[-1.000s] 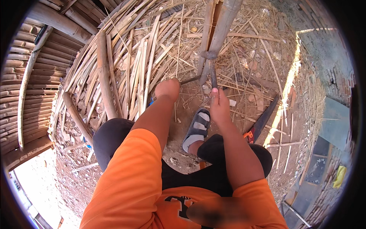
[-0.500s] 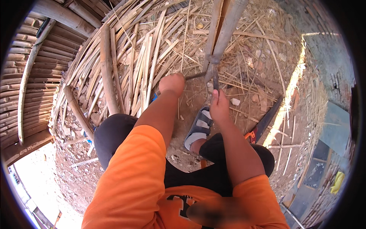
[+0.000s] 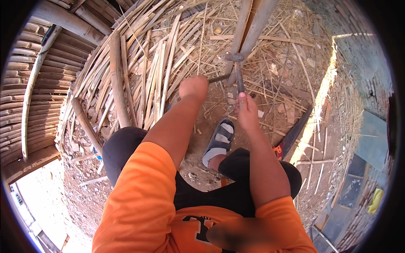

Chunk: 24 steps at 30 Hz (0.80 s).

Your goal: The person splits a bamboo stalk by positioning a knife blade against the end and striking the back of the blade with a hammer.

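Note:
My left hand [image 3: 194, 87] is closed in a fist on a knife [image 3: 219, 78], whose handle it hides. The narrow dark blade reaches right to the lower end of a split bamboo pole [image 3: 257, 27]. My right hand [image 3: 247, 110] grips a hammer [image 3: 239, 78] by its handle, thumb laid along it. The hammer's head is over the pole, a little beyond the blade; whether it touches the bamboo I cannot tell. A long open split runs up the pole between its two halves.
Loose bamboo strips [image 3: 168, 63] cover the ground at far left, with thicker bamboo pieces [image 3: 118, 80] before them. A saw [image 3: 293, 135] with an orange-red handle lies beside my right knee. My sandalled foot [image 3: 219, 139] is below the pole. A slatted bamboo wall [image 3: 46, 92] stands left.
The hammer has moved farther from me, its head now higher over the pole. My right hand has followed upward slightly. My left hand and the knife have shifted a little away and right.

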Each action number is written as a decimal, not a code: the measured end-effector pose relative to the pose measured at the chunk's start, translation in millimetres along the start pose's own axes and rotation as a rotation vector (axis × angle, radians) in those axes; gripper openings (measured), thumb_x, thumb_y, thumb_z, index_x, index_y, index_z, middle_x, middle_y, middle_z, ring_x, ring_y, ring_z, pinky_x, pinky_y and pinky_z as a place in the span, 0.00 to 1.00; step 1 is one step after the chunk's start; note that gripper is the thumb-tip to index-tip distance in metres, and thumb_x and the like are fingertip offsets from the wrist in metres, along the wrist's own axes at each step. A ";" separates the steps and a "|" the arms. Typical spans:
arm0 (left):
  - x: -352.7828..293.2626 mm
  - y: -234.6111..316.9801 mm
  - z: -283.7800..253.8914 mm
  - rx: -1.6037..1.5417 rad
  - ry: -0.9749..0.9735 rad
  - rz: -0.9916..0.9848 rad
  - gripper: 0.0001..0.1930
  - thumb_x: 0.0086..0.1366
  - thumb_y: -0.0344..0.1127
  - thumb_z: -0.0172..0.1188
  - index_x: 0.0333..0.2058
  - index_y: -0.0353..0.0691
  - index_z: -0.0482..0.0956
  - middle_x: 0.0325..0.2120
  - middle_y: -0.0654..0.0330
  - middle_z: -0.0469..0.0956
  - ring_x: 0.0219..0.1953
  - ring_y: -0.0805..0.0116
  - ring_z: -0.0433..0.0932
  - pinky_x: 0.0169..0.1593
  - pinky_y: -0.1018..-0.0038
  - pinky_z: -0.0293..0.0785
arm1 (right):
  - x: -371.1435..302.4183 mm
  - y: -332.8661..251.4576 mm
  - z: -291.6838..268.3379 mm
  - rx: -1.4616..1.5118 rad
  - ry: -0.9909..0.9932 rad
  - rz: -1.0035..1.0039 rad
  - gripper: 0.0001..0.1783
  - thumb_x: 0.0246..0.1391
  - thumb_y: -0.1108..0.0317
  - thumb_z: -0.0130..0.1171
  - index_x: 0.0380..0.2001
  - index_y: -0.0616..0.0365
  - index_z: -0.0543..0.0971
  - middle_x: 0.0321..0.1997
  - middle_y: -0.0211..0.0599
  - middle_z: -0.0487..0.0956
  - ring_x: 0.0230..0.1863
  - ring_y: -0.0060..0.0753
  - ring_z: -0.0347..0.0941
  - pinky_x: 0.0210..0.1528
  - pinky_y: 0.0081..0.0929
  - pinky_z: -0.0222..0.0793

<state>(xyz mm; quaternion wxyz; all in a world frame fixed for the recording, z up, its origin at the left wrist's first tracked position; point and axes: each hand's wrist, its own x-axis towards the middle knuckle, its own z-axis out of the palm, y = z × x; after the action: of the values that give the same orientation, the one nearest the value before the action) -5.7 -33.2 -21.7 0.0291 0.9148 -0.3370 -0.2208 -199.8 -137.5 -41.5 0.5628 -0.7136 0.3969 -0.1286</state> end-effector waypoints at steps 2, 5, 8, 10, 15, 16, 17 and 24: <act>-0.3 5.8 2.2 0.045 -0.033 0.037 0.10 0.68 0.32 0.55 0.43 0.40 0.83 0.42 0.52 0.87 0.45 0.54 0.87 0.45 0.61 0.84 | -1.7 -2.4 -1.9 -0.085 0.035 -0.061 0.25 0.73 0.49 0.47 0.33 0.62 0.74 0.23 0.42 0.74 0.26 0.38 0.72 0.32 0.36 0.67; -3.3 12.8 0.7 0.109 -0.034 0.092 0.10 0.68 0.31 0.55 0.42 0.41 0.84 0.41 0.53 0.87 0.45 0.55 0.87 0.45 0.61 0.84 | -4.9 -28.3 -6.2 -0.245 0.079 -0.185 0.24 0.73 0.50 0.49 0.34 0.64 0.73 0.23 0.51 0.75 0.26 0.53 0.73 0.32 0.43 0.67; -2.6 24.9 0.5 0.151 0.004 0.120 0.10 0.67 0.31 0.55 0.42 0.41 0.84 0.42 0.54 0.87 0.45 0.56 0.87 0.45 0.62 0.84 | 9.6 -121.4 -33.3 -0.464 0.072 -0.474 0.23 0.72 0.52 0.50 0.34 0.64 0.72 0.24 0.57 0.75 0.29 0.67 0.73 0.33 0.51 0.68; -5.8 30.9 2.1 0.166 0.013 0.139 0.10 0.67 0.31 0.56 0.43 0.42 0.84 0.43 0.54 0.87 0.46 0.57 0.87 0.46 0.62 0.84 | 26.2 -170.7 -52.6 -0.580 0.099 -0.720 0.23 0.72 0.51 0.50 0.33 0.64 0.71 0.25 0.56 0.76 0.30 0.66 0.75 0.33 0.53 0.68; -10.2 43.3 -8.8 0.116 -0.096 0.121 0.11 0.65 0.30 0.58 0.43 0.44 0.86 0.43 0.56 0.87 0.45 0.58 0.87 0.46 0.63 0.83 | 66.4 -214.9 -107.7 -0.864 0.149 -0.792 0.24 0.71 0.49 0.51 0.33 0.61 0.72 0.25 0.52 0.77 0.30 0.62 0.75 0.32 0.49 0.70; -8.4 43.0 -7.8 0.128 -0.092 0.129 0.11 0.65 0.30 0.58 0.43 0.45 0.86 0.43 0.56 0.87 0.45 0.58 0.87 0.47 0.62 0.83 | 67.8 -206.9 -109.7 -0.876 0.160 -0.756 0.23 0.70 0.47 0.52 0.34 0.59 0.73 0.25 0.51 0.78 0.29 0.60 0.76 0.31 0.49 0.69; -6.5 42.6 -5.9 0.140 -0.088 0.136 0.11 0.66 0.30 0.58 0.43 0.45 0.87 0.43 0.57 0.87 0.46 0.58 0.87 0.47 0.62 0.83 | 68.7 -202.2 -115.6 -0.877 0.141 -0.780 0.23 0.70 0.47 0.52 0.34 0.59 0.73 0.25 0.51 0.78 0.29 0.60 0.76 0.30 0.49 0.69; 1.5 28.9 -13.6 0.127 -0.168 0.147 0.11 0.65 0.31 0.58 0.43 0.43 0.87 0.45 0.55 0.86 0.48 0.54 0.86 0.47 0.61 0.83 | 59.9 -197.7 -118.8 -0.990 0.087 -0.831 0.23 0.69 0.46 0.52 0.35 0.56 0.73 0.24 0.49 0.78 0.28 0.58 0.77 0.29 0.49 0.69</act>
<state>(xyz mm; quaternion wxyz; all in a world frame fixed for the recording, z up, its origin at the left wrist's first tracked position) -16.5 -57.8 -4.2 -0.0411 0.8659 -0.4176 -0.2721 -152.2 -253.2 161.3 0.0539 -0.9769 0.1224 -0.1665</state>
